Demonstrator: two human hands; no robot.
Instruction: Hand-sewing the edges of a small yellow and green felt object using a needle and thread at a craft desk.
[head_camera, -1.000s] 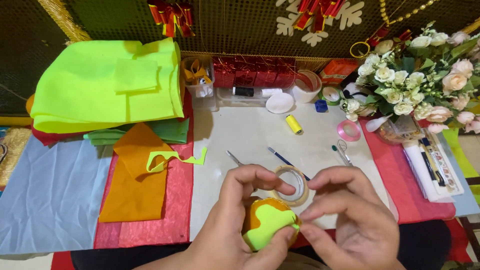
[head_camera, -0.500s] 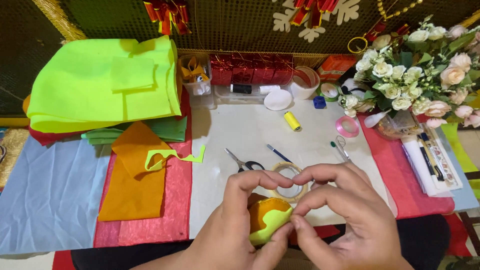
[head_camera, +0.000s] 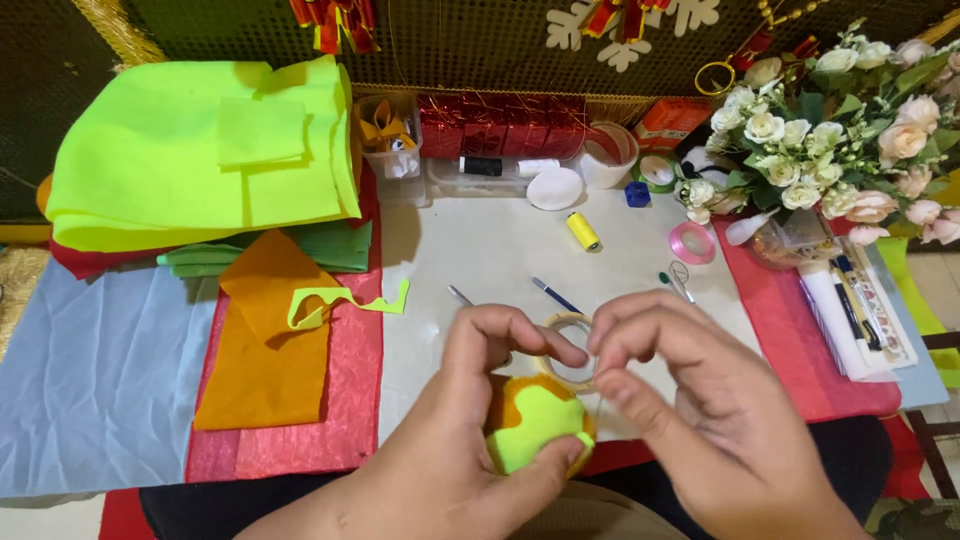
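Observation:
My left hand (head_camera: 455, 440) grips an orange felt ball (head_camera: 538, 423) with a lime-green felt patch on its front, thumb pressed on the patch. My right hand (head_camera: 690, 420) hovers just right of the ball, thumb and forefinger pinched together close to my left forefinger; whether a needle or thread sits between them is too small to tell. A roll of clear tape (head_camera: 562, 350) lies on the white table (head_camera: 490, 250) right behind both hands, partly hidden by my fingers.
Scissors (head_camera: 462, 297) and a blue pen (head_camera: 555, 296) lie behind the hands. Orange felt (head_camera: 260, 350) with a lime offcut (head_camera: 345, 300) and a stack of lime felt (head_camera: 200, 150) lie left. Yellow thread spool (head_camera: 582, 231), pink ribbon roll (head_camera: 691, 242) and a flower bouquet (head_camera: 830, 150) sit at the right.
The ball has turned in my left hand, and the green patch now lies flat on its front. My right fingers have lifted off the ball and pinched together above it.

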